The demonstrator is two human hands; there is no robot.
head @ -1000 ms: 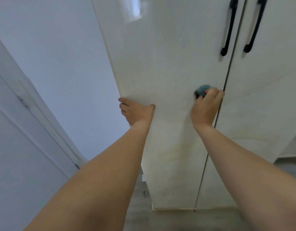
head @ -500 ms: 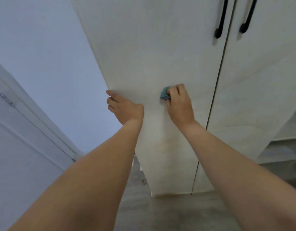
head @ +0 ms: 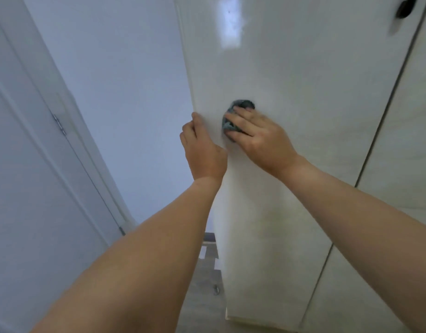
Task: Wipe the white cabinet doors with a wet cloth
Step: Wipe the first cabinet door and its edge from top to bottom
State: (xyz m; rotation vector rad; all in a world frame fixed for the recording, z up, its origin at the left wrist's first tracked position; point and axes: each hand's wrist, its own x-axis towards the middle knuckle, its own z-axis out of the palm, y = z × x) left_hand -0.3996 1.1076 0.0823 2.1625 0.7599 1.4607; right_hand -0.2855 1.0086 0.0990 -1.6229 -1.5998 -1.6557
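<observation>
Your two hands meet one white cabinet door (head: 291, 97): the left hand (head: 202, 150) curls its fingers round the door's left edge, the right hand (head: 260, 138) presses one bunched teal cloth (head: 233, 116) flat under spread fingers, beside a second door (head: 404, 140).

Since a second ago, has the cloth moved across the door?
Yes. The cloth has moved left, away from the gap between doors, toward the door's left edge.

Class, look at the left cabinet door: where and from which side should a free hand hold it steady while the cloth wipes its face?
Hold the door by its free left edge, coming from the left, as the left hand does: fingers wrap that exposed edge. The flat glossy face offers no purchase, and the right hand presses the cloth there.
</observation>
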